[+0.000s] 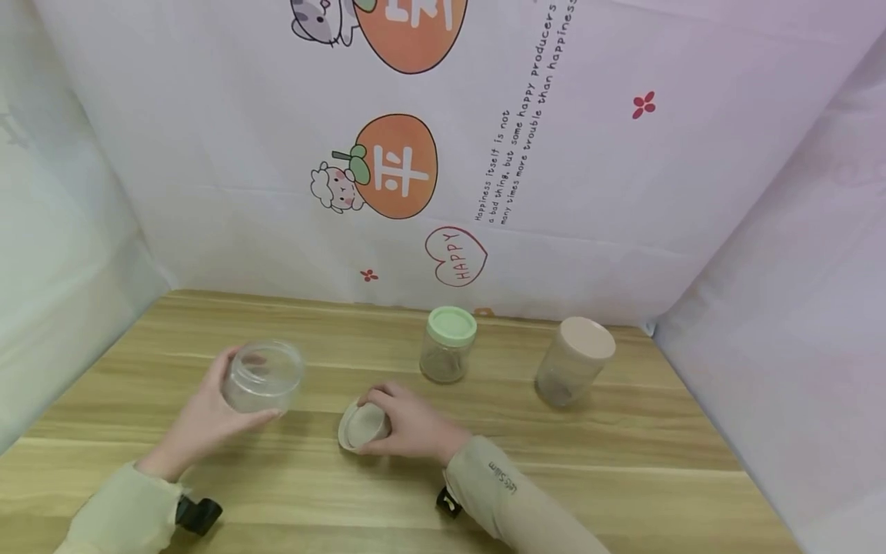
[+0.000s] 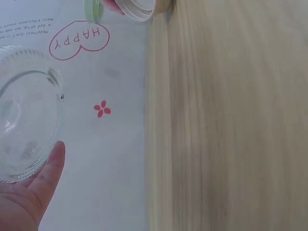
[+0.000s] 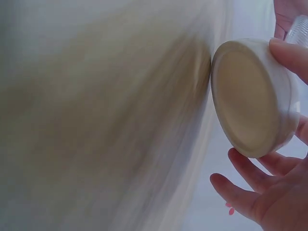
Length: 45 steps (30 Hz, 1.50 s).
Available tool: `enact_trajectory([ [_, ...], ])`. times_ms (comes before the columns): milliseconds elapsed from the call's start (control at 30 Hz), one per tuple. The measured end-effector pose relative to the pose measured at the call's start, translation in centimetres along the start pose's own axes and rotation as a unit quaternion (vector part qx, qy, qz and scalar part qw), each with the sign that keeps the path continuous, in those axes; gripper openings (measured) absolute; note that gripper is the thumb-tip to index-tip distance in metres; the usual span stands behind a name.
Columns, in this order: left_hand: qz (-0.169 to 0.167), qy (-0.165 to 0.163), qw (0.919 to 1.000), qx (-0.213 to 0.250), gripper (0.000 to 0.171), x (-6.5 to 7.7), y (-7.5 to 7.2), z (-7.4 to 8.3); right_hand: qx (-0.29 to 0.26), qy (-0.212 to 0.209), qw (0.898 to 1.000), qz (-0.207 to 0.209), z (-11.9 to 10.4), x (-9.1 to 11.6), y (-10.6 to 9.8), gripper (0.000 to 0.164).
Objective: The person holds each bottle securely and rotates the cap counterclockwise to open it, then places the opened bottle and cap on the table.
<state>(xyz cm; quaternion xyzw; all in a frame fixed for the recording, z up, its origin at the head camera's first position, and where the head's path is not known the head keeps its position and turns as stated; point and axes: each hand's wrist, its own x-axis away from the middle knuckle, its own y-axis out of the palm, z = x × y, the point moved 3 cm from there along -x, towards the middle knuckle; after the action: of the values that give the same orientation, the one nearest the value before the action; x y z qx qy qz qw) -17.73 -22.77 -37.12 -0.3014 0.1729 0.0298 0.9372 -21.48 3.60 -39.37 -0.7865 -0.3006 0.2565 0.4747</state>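
My left hand (image 1: 204, 419) grips an open, clear glass jar (image 1: 266, 381) around its side, above the left part of the table. In the left wrist view the thumb lies along the ribbed edge of the glass (image 2: 29, 120). My right hand (image 1: 415, 427) holds a round beige lid (image 1: 363, 428) by its rim, tipped on edge close over the wood, to the right of the jar. From the right wrist view, the lid's flat face (image 3: 245, 96) shows, with fingers around its edge. Jar and lid are apart.
Behind my right hand stands a glass jar with a green lid (image 1: 450, 346). Farther right is a taller jar with a beige lid (image 1: 576, 362). A printed white cloth (image 1: 554, 254) hangs along the back edge of the wooden table (image 1: 623, 492), with plain white cloth at both sides.
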Motion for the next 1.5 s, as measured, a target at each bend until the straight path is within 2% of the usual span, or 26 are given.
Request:
enact_trajectory([
  [100,0.018,0.004,0.9998,-0.01,0.093,0.2,-0.7,-0.3,0.008,0.004,1.0,-0.014,-0.6,-0.5,0.1,0.053],
  [367,0.046,0.002,0.9987,-0.023,0.098,1.0,-2.0,-1.0,0.062,0.01,0.997,-0.037,-1.6,-1.6,0.8,0.054],
  [633,0.052,0.003,0.998,-0.035,0.1,1.8,-2.7,-1.4,0.053,0.035,0.997,-0.051,-2.0,-2.3,1.5,0.057],
  [967,0.072,0.048,0.9962,0.014,0.095,2.3,-2.8,-0.9,0.14,0.046,0.987,-0.068,-2.6,-2.9,2.0,0.055],
  [1500,0.076,0.038,0.996,0.029,0.095,2.4,-2.2,-0.4,0.184,0.049,0.978,-0.085,-3.0,-3.1,2.5,0.058],
])
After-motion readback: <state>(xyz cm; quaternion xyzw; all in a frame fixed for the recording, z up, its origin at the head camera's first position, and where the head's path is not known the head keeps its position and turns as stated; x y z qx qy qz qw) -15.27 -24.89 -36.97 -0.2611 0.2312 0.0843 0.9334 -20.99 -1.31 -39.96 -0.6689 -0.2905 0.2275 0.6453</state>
